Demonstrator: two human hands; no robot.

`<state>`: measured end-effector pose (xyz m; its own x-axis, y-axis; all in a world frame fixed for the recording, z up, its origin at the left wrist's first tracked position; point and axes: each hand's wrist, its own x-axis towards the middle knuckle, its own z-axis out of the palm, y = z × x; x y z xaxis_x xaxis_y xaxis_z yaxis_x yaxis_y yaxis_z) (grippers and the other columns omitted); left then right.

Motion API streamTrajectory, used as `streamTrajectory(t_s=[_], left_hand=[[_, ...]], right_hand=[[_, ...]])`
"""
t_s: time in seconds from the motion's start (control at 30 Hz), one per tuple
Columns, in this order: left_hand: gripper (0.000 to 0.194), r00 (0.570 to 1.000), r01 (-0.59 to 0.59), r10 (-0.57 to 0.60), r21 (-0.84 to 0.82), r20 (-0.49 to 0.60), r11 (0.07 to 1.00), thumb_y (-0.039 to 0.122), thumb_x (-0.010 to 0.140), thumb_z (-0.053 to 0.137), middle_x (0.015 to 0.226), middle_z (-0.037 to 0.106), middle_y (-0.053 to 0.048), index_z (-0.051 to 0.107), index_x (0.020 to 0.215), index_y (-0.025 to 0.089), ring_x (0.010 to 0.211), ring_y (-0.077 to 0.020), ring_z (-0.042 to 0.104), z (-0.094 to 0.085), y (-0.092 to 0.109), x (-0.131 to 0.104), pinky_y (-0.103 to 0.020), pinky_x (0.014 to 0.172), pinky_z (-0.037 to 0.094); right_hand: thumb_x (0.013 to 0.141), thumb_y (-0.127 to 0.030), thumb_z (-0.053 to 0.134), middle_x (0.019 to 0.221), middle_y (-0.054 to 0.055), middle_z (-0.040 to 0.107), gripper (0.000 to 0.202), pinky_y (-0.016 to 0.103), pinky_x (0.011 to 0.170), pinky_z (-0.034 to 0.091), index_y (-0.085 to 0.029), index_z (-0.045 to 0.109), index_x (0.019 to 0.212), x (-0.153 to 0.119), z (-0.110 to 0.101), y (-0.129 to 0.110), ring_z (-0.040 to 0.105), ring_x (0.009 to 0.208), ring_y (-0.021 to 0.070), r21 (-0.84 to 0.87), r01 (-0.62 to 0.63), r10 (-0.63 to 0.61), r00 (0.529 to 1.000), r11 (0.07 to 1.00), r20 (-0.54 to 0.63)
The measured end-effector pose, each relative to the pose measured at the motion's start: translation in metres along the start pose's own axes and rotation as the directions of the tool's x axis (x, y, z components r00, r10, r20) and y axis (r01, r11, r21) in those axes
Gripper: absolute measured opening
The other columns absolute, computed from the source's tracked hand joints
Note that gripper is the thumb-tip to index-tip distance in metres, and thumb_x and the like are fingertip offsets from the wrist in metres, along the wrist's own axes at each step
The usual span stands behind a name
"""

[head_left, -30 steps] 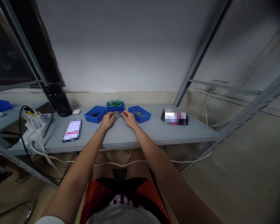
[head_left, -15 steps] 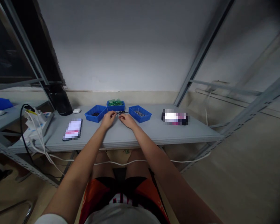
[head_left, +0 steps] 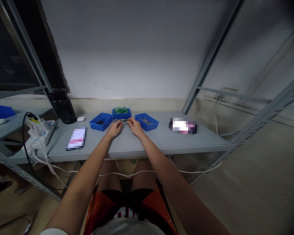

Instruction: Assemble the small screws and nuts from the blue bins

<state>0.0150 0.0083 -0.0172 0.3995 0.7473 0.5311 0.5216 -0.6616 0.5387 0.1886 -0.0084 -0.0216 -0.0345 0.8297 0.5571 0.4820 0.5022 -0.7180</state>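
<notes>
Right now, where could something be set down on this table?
Between the rightmost blue tray and pixelated dark item; a narrower patch between phone and left forearm. Crowded: around the metal pieces, left hand and right hand.

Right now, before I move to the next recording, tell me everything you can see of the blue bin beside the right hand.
The blue bin is open-topped, with straight walls, and looks like moulded plastic. It stands upright on the grey tabletop, turned at an angle, just right of the right hand. Loose, slender silvery pieces, metallic in look, lie inside; their exact shape is too small to tell. Whether the hand touches its wall cannot be told.
</notes>
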Motion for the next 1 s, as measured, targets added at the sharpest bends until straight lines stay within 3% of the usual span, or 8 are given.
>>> streamTrajectory(t_s=[0.17,0.33,0.53,0.77,0.87,1.0], left_hand=[[0.02,0.996,-0.003,-0.001,0.042,0.091,0.999,0.025,0.085,0.042,0.075,0.062,-0.004,0.059,0.08,0.015,0.068,-0.0151,0.052,-0.001,0.007,-0.001,-0.027,0.069,0.043],[0.018,0.997,0.073,-0.072,0.098,-0.009,0.993,0.023,0.086,0.042,0.08,0.063,-0.006,0.059,0.087,0.016,0.072,-0.0166,0.055,-0.002,0.008,-0.001,-0.028,0.072,0.044],[0.017,0.993,0.121,-0.119,0.147,-0.028,0.982,0.017,0.084,0.043,0.085,0.065,-0.009,0.06,0.088,0.016,0.078,-0.0188,0.058,-0.001,0.0,-0.002,-0.029,0.075,0.044],[0.018,0.994,0.11,-0.109,0.145,-0.016,0.983,0.017,0.085,0.044,0.088,0.067,-0.009,0.061,0.088,0.015,0.081,-0.019,0.059,-0.001,0.001,-0.001,-0.03,0.078,0.044],[0.02,0.989,0.146,-0.143,0.147,-0.029,0.978,0.021,0.085,0.045,0.093,0.067,-0.01,0.062,0.093,0.015,0.083,-0.0193,0.059,-0.002,0.005,-0.001,-0.03,0.079,0.045],[0.024,0.972,0.225,-0.197,0.261,-0.126,0.939,0.02,0.084,0.045,0.099,0.064,-0.013,0.062,0.1,0.014,0.093,-0.0229,0.057,-0.008,0.008,-0.003,-0.033,0.082,0.045]], right_hand=[[0.085,-0.032,0.046,0.081,0.003,0.065,0.019,0.026,0.073,0.044,-0.019,0.058,0.092,-0.002,-0.001,-0.009,0.06,0.075,0.0146,0.025,0.031,-0.03,0.999,0.999,-0.029],[0.081,-0.03,0.049,0.08,0.003,0.065,0.016,0.027,0.073,0.045,-0.018,0.058,0.087,-0.002,-0.004,-0.012,0.058,0.073,0.0143,0.011,-0.018,0.018,0.999,1.0,-0.034],[0.073,-0.019,0.05,0.076,0.001,0.062,0.011,0.024,0.071,0.043,-0.017,0.058,0.081,-0.005,-0.001,-0.007,0.054,0.071,0.013,-0.043,-0.023,0.029,0.989,0.999,0.148],[0.072,-0.018,0.047,0.078,0.001,0.062,0.018,0.025,0.074,0.042,-0.016,0.061,0.083,-0.008,-0.002,-0.01,0.054,0.072,0.0127,0.053,0.042,-0.054,0.97,0.998,0.238],[0.073,-0.02,0.048,0.08,0.001,0.064,0.016,0.026,0.077,0.043,-0.017,0.062,0.079,-0.006,-0.004,-0.016,0.055,0.075,0.0139,0.035,0.019,-0.024,0.988,0.999,0.153],[0.076,-0.025,0.049,0.081,0.004,0.066,0.017,0.028,0.078,0.045,-0.017,0.063,0.081,0.0,-0.01,-0.016,0.057,0.077,0.0158,0.036,-0.028,0.032,0.994,0.999,-0.106]])
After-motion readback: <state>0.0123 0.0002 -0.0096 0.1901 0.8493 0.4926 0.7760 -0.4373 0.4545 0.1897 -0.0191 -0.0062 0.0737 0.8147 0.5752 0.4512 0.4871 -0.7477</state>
